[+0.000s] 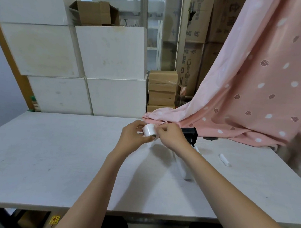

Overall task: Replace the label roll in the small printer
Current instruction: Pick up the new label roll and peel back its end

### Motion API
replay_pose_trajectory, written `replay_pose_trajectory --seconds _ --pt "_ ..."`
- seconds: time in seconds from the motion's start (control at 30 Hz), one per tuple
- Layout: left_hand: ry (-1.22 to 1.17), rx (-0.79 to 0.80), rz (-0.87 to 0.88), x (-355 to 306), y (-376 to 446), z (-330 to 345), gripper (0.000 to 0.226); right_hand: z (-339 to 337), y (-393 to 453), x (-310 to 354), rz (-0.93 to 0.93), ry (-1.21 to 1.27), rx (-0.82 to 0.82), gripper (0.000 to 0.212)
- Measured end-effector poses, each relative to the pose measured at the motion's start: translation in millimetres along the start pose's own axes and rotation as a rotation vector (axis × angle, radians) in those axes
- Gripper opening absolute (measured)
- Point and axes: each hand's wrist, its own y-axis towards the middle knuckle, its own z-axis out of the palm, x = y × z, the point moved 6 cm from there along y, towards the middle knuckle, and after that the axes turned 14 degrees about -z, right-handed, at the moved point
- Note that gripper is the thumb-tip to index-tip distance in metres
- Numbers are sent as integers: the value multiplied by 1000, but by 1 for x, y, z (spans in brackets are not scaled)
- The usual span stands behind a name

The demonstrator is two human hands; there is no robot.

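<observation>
Forearms reach over the pale wooden table (52, 160), where our left hand (132, 137) grips the small white label roll (149, 130), our right hand (171, 136) pinches its loose end, the black printer (191, 135) just behind.

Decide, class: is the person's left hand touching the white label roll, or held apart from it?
Touching. The head view shows the left hand wrapped around the label roll, fingers pressed on its side with no gap, holding it above the table.

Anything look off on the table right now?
Nothing damaged or spilled. Both hands, left hand and right hand, hold the label roll. A small white piece lies loose on the table.
</observation>
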Motion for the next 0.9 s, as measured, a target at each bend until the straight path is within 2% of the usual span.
replay_pose_trajectory --seconds 0.1,0.23,0.37,0.5,0.63,0.77,0.9 --pt "84 -22 131 -19 -5 8 43 -3 5 -2 41 63 -5 36" --pt "135 6 219 -30 -11 13 44 -8 10 -12 126 233 -6 31" --pt "167 32 232 -32 -15 10 48 -8 8 -25 221 433 66 32" --pt "131 75 244 -39 -19 15 51 -5 3 -24 215 565 126 36" --pt "146 89 262 -45 -21 19 55 -9 3 -25 215 560 91 38" --pt "176 70 283 -49 -23 17 54 -9 0 -27 252 564 105 58" --pt "175 51 306 -52 -25 20 51 -10 -6 -25 285 552 101 40"
